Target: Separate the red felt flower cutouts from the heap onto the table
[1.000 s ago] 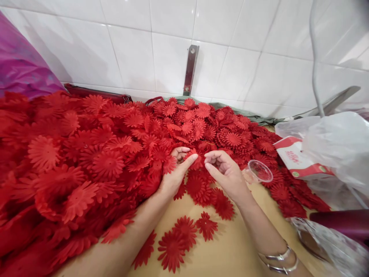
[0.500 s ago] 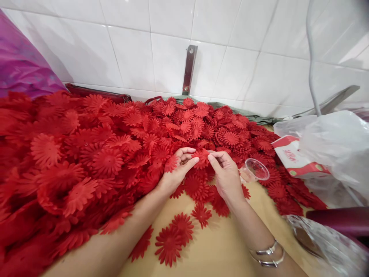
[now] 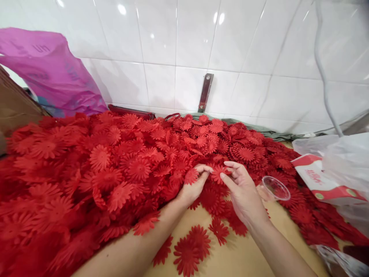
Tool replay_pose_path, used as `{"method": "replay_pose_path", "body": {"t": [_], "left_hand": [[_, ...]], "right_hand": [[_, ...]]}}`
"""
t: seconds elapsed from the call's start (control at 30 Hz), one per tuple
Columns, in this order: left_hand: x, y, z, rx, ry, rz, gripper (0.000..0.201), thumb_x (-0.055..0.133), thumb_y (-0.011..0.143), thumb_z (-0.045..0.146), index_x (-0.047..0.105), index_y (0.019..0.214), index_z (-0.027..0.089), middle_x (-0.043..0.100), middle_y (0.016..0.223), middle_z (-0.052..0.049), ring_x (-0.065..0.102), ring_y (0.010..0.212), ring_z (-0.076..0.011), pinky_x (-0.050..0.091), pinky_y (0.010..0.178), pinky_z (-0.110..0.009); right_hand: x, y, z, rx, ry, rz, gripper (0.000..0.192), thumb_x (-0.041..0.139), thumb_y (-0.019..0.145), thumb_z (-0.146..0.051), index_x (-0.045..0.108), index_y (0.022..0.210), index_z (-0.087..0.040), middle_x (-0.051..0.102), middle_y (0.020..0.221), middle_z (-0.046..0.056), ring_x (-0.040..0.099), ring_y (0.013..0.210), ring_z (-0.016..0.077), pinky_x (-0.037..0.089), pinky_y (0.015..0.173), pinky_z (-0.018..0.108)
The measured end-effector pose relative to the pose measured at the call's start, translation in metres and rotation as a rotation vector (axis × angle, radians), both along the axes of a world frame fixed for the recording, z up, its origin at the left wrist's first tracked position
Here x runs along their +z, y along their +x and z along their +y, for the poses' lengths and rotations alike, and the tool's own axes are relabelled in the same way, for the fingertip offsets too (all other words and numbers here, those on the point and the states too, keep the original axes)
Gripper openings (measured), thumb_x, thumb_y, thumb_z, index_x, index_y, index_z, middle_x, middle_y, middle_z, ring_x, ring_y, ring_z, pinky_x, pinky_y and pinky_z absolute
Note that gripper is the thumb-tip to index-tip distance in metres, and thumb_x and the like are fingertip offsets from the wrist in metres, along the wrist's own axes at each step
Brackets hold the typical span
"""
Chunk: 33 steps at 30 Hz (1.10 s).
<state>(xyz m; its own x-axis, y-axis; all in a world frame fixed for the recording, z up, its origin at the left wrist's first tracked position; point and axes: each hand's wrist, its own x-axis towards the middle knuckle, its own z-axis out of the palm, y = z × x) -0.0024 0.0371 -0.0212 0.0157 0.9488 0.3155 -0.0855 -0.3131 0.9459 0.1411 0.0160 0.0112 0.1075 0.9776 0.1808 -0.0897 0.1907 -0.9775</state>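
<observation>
Left hand [image 3: 192, 187] and right hand [image 3: 244, 191] meeting over the table's [image 3: 245, 256] middle, at the near fringe of the red flower heap [image 3: 115, 169]. Both pinching one small red flower [image 3: 218, 172] between fingertips, seemingly, though the grip is partly hidden. Clear cup [image 3: 275, 188] just right of the right hand.

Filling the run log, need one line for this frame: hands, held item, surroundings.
left hand: pinching red fabric flower | right hand: pinching same flower | beside: clear plastic cup | behind: red flower pile | surface: tan table
</observation>
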Motion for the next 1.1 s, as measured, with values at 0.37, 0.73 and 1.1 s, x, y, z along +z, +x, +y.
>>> {"method": "replay_pose_path", "body": {"t": [0.37,0.73,1.1], "left_hand": [[0.012,0.003,-0.010,-0.094,-0.075,-0.020,0.029,0.051,0.095,0.032,0.076,0.096,0.017,0.072,0.106,-0.008,0.065,0.106,-0.0219,0.044,0.104,-0.036],[0.011,0.007,-0.014,-0.227,-0.063,0.043,0.031,0.073,0.085,0.045,0.069,0.091,0.015,0.064,0.099,-0.007,0.061,0.100,-0.0211,0.047,0.095,-0.034],[0.007,0.006,-0.010,-0.083,-0.151,-0.158,0.031,0.071,0.084,0.048,0.064,0.088,0.018,0.068,0.092,-0.002,0.060,0.091,-0.0171,0.046,0.091,-0.030]], "right_hand": [[-0.021,0.011,-0.014,0.015,-0.073,-0.134,0.037,0.072,0.085,-0.051,0.059,0.109,-0.026,0.069,0.101,0.002,0.062,0.091,0.0180,0.050,0.084,0.030],[-0.024,0.021,-0.013,0.003,-0.026,-0.177,0.029,0.064,0.091,-0.051,0.061,0.088,-0.023,0.065,0.083,0.000,0.058,0.080,0.0161,0.047,0.076,0.027],[-0.007,0.017,-0.033,0.078,0.168,-0.333,0.038,0.050,0.099,-0.050,0.066,0.079,-0.023,0.060,0.078,0.001,0.058,0.078,0.0173,0.047,0.073,0.027]]}}
